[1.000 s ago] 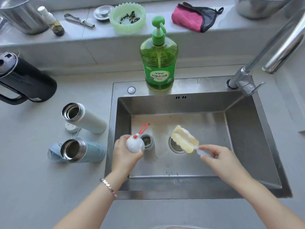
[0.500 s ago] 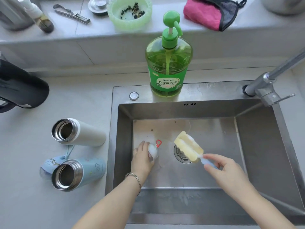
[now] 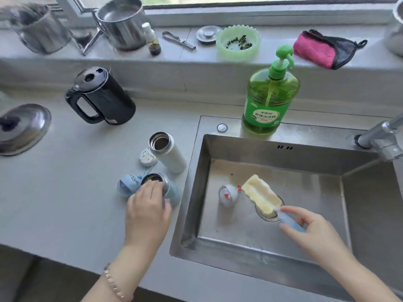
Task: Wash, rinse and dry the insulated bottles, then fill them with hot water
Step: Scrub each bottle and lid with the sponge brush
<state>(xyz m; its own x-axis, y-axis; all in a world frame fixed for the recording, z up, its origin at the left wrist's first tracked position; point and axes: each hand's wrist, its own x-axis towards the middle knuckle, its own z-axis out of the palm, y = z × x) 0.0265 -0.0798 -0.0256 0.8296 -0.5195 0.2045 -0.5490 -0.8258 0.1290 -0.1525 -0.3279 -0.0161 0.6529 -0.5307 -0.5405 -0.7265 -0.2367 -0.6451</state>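
Insulated bottles, head view: both sit uncapped on the counter [image 3: 65, 192] left of the sink [image 3: 283, 159]. The white bottle [image 3: 169, 153] is clear of both hands, a white cap [image 3: 148, 157] just beside it. The left hand [image 3: 148, 212] grasps the blue bottle [image 3: 173, 192] at its steel mouth, fingers over the rim, thumb against the body. The right hand [image 3: 314, 227] pinches the blue handle of the sponge brush [image 3: 261, 195], its yellow head over the drain [image 3: 269, 216]. A lid [image 3: 227, 195] with a red loop lies in the sink beside the sponge.
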